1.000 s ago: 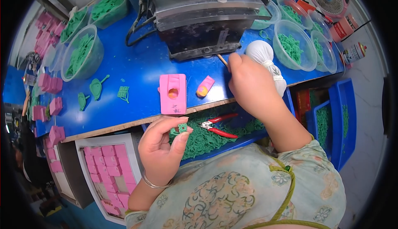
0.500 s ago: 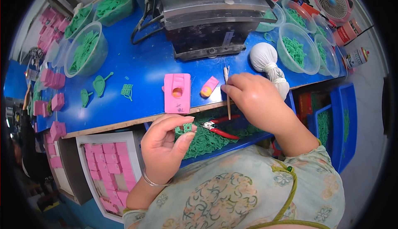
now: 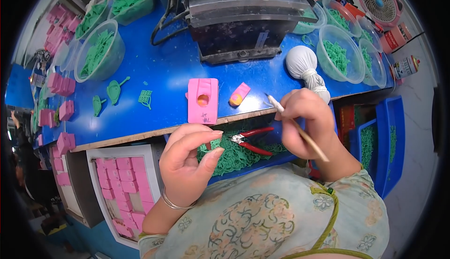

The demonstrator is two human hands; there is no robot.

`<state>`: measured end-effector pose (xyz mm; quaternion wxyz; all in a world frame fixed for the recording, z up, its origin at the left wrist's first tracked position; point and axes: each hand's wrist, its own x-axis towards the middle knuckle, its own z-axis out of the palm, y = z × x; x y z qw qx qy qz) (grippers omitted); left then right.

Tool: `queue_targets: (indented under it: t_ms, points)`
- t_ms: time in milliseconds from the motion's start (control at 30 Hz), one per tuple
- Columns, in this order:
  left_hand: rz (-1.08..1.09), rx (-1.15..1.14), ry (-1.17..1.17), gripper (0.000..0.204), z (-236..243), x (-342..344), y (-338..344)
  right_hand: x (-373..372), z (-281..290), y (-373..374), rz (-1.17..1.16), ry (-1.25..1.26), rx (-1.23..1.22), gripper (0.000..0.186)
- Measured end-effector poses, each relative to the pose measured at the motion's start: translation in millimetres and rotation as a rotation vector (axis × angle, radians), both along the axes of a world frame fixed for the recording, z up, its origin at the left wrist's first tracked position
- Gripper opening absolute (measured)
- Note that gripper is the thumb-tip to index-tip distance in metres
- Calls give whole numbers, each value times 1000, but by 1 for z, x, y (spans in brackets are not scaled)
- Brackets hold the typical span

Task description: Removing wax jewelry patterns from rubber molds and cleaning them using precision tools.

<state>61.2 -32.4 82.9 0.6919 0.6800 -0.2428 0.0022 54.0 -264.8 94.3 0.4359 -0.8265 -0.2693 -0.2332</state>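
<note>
My left hand (image 3: 187, 153) pinches a small green openwork piece (image 3: 215, 143) between thumb and fingertips, above the drawer's front. In my right hand (image 3: 307, 120) is a thin wooden-handled pick (image 3: 304, 136), its white-wrapped end and fine dark tip pointing up and left over the blue table (image 3: 173, 64). Between the hands, red-handled cutting pliers (image 3: 253, 142) lie half open on a heap of green pieces (image 3: 234, 158). Just beyond my left hand sits a pink mould block (image 3: 203, 111) with a round hole, and beside it a smaller pink mould piece (image 3: 240, 94) with a yellowish end.
A dark metal machine (image 3: 239, 29) stands at the back. A white cloth-wrapped bundle (image 3: 302, 62) lies right of it. Clear bowls of green pieces (image 3: 338, 55) stand on both sides. Pink blocks fill a white-framed tray (image 3: 122, 174) below left; blue bins (image 3: 386, 142) stand right.
My right hand has picked the pick up off the table and brought it nearer to me, tilting it. My left hand keeps its hold on the green piece, which has turned slightly.
</note>
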Motion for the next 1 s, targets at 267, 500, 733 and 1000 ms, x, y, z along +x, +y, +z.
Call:
queue_targets:
  t_ms: [267,500,733,1000]
  points:
    - [36,69,-95,28,5,-1,-1,1,34,25,369,109,166,22]
    - [48,122,-124,28,9,-2,0,1,30,43,277,11,220,15]
    - [47,119,-135,30,6,-1,0,1,24,46,264,-50,171,23]
    - [48,96,-125,30,4,-1,1,0,38,36,353,211,152,20]
